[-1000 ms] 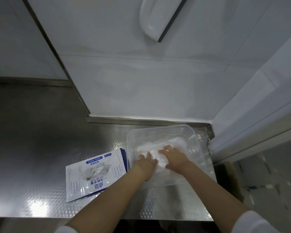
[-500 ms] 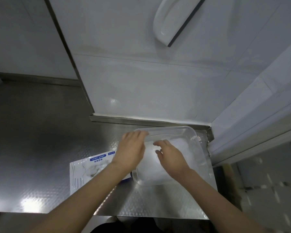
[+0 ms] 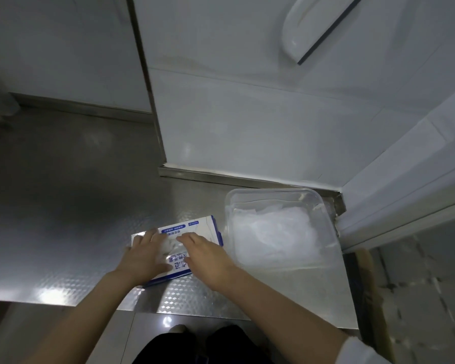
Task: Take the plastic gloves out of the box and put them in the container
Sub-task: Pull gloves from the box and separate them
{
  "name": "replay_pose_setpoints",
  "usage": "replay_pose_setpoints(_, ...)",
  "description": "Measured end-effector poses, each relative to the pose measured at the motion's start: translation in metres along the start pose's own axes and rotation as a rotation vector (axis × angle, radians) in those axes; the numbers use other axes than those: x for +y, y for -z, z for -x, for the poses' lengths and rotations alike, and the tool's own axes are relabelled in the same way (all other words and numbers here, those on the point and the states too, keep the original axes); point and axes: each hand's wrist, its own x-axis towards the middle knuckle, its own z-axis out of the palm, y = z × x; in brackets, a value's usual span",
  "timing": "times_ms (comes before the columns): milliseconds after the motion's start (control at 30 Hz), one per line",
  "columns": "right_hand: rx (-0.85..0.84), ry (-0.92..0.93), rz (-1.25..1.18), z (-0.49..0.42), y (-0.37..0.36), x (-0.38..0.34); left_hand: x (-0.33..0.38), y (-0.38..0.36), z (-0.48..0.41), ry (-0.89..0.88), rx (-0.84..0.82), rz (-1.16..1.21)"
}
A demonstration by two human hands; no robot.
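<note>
The white and blue glove box point(image 3: 198, 226) lies flat on the steel counter, just left of the clear plastic container point(image 3: 273, 191). A heap of thin plastic gloves point(image 3: 273, 232) fills the container. My left hand point(image 3: 145, 256) rests flat on the left half of the box with its fingers spread. My right hand point(image 3: 205, 254) lies over the box's middle, its straight fingers reaching the opening. A tuft of plastic glove point(image 3: 166, 244) shows there between the two hands. I cannot tell whether the fingertips pinch it.
The steel counter point(image 3: 63, 206) stretches away to the left; its front edge is close under my forearms. A white wall panel point(image 3: 247, 127) rises right behind the container, and a white frame point(image 3: 405, 193) borders it on the right. A tiled floor lies below at the right.
Both hands have left the container and moved left and nearer, onto the glove box. The gloves stay in the container.
</note>
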Motion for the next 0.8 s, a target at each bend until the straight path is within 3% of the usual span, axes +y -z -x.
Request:
replay_pose_setpoints(333, -0.047, -0.08, 0.264, -0.035, -0.012, -0.004, -0.005, -0.014, 0.001, 0.031, 0.099, 0.003)
replay_pose_setpoints(500, -0.054, 0.026, 0.368, -0.033, 0.001, -0.012, -0.006, -0.016, 0.001, 0.052, 0.111, 0.012)
replay_pose_setpoints(667, -0.065, 0.083, 0.362, -0.023, 0.014, -0.016, -0.005, -0.015, 0.0, 0.055, 0.112, 0.016)
replay_pose_setpoints(800, -0.003, -0.018, 0.302, -0.025, 0.026, -0.004, -0.002, -0.013, -0.001, 0.038, 0.096, 0.018)
